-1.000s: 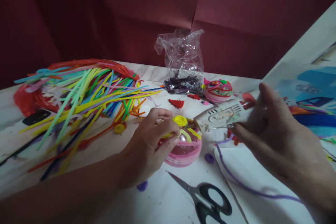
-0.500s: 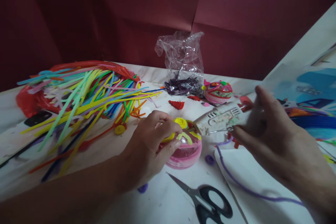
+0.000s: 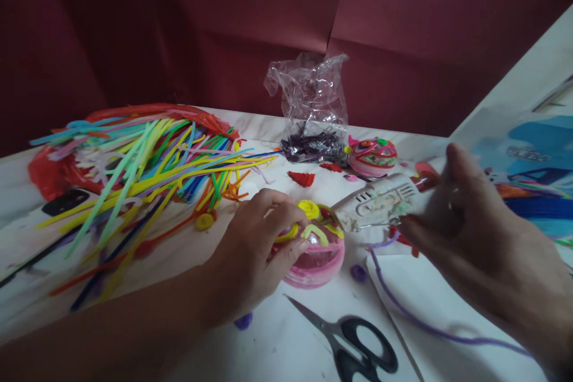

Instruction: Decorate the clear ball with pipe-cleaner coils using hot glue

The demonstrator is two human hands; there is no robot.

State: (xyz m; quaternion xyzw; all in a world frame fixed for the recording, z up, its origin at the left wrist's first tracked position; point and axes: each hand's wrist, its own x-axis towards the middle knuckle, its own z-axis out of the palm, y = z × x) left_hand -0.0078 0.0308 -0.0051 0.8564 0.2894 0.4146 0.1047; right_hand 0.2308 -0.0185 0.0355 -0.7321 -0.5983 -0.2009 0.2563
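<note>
Left hand (image 3: 257,250), fingers curled together, presses a yellow pipe-cleaner strip (image 3: 289,233) onto the round pink pipe-cleaner-wrapped ball (image 3: 316,250) at centre of the white desk (image 3: 277,346). Right hand (image 3: 474,239) is clamped on a white glue gun w/ smeared body (image 3: 380,203), nozzle at the ball's top right, beside a yellow coiled disc (image 3: 308,209). Vs. a second ago: the gun sits slightly lower and nearer the ball, left fingers barely moved, so gluing looks under way, strip being held in place. Near side: black-handled scissors (image 3: 353,349); a purple pipe cleaner (image 3: 416,319) trails right. Far left: heap of multicoloured pipe cleaners (image 3: 143,161). Far centre: clear crumpled plastic bag (image 3: 311,95), w/ a finished decorated pink ball (image 3: 371,155) to its right.
</note>
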